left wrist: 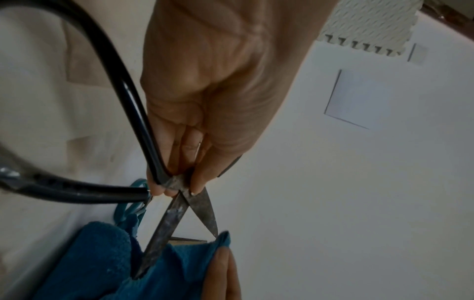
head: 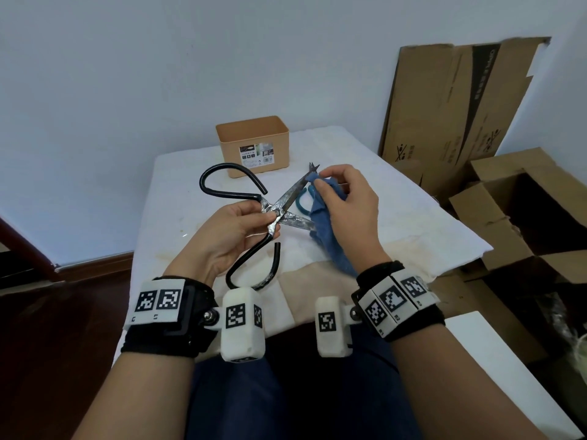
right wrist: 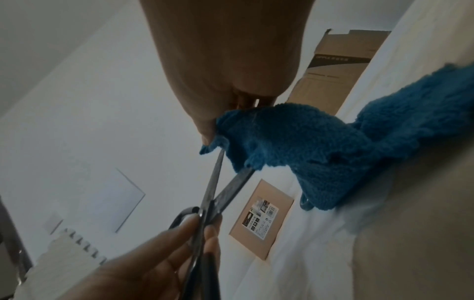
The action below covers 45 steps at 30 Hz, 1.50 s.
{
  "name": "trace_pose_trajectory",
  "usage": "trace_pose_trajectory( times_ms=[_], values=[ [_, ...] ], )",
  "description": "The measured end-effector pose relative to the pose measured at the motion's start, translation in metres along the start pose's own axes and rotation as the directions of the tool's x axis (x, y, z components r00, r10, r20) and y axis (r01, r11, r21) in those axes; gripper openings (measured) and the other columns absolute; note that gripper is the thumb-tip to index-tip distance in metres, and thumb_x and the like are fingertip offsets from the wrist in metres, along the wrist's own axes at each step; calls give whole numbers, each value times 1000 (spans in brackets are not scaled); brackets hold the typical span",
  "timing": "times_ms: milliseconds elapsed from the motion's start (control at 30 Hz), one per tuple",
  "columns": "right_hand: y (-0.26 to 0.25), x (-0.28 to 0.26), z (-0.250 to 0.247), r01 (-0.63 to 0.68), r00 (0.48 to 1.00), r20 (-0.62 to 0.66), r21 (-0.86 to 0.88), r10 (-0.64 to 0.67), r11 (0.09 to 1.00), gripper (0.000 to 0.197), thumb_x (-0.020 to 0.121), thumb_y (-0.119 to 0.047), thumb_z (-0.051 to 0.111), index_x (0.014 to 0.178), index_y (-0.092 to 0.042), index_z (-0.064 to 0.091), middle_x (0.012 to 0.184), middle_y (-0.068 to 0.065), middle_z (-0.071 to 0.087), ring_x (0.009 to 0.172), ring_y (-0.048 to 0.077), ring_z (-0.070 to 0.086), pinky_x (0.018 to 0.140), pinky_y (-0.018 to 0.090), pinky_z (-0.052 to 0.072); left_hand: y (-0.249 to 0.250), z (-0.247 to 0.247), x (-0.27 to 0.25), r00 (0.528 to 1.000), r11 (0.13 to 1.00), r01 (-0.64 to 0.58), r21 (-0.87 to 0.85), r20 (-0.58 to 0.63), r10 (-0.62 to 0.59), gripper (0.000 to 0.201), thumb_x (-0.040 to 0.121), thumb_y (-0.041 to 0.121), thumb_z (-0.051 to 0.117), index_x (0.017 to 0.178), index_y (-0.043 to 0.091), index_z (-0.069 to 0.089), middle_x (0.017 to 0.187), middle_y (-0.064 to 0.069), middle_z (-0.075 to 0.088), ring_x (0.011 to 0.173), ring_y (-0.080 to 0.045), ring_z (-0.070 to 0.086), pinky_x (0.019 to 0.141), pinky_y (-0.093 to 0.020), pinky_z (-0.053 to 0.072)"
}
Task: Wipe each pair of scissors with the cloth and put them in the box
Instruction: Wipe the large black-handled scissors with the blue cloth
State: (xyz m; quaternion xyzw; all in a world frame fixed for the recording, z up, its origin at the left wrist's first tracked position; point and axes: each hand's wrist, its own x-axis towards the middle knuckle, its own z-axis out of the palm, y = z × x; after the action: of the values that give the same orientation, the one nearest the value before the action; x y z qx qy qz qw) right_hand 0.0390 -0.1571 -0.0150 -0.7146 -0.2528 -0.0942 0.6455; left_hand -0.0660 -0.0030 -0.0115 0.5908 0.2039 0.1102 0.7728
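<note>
My left hand (head: 241, 228) pinches a large pair of black-handled scissors (head: 287, 201) at the pivot and holds it above the table with the blades spread apart. My right hand (head: 341, 196) grips a blue cloth (head: 330, 236) and pinches it round the upper blade near its tip. In the left wrist view the blades (left wrist: 179, 211) run into the cloth (left wrist: 102, 261). A smaller teal-handled pair of scissors (head: 304, 198) lies on the table behind the cloth, mostly hidden. The tan box (head: 254, 147) stands at the far edge, open at the top.
The table (head: 397, 217) is covered with a white cloth. Flattened cardboard (head: 451, 106) leans on the wall at the right, and open cardboard boxes (head: 524, 211) stand beside the table. A white panel (head: 508, 376) lies at the lower right.
</note>
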Motion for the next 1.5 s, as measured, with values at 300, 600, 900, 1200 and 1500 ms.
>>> trace_pose_trajectory(
  times_ms=[300,600,900,1200,1500],
  values=[
    [-6,-6,11,188,951,282,-190,-130,964,7,86,-16,68,88,-22,70,92,-4,57,87,3,55,78,22,45,1,9,-1,1000,999,-14,44,7,13,15,88,-4,67,102,-2,60,88,-13,67,66,-14,68,67,-26,60],
    [-6,-5,12,71,972,231,-126,-40,989,6,85,-14,70,85,-18,73,92,0,60,85,4,57,76,20,46,-2,8,-3,999,998,-44,53,34,42,13,88,-2,68,97,2,60,91,-13,68,70,-15,69,68,-25,60],
    [0,-1,11,63,988,148,-147,-41,987,6,86,-17,68,87,-21,73,89,-1,59,84,5,56,75,23,47,-3,8,-4,998,996,-58,68,28,56,10,87,-2,68,91,3,61,89,-12,69,68,-16,70,69,-26,61],
    [3,2,4,33,995,100,-140,-19,990,10,89,-16,65,85,-24,68,92,1,59,86,-2,54,74,5,38,-4,4,-4,998,994,-42,97,53,37,7,87,0,68,89,6,65,86,-9,72,70,-18,70,74,-28,62],
    [11,3,-7,-137,990,-22,77,139,988,7,92,-17,63,93,-21,69,94,-9,69,91,2,60,82,19,49,-8,-5,-3,999,994,35,101,38,-39,15,91,4,65,79,10,61,86,-9,72,65,-18,67,65,-22,58]
  ],
)
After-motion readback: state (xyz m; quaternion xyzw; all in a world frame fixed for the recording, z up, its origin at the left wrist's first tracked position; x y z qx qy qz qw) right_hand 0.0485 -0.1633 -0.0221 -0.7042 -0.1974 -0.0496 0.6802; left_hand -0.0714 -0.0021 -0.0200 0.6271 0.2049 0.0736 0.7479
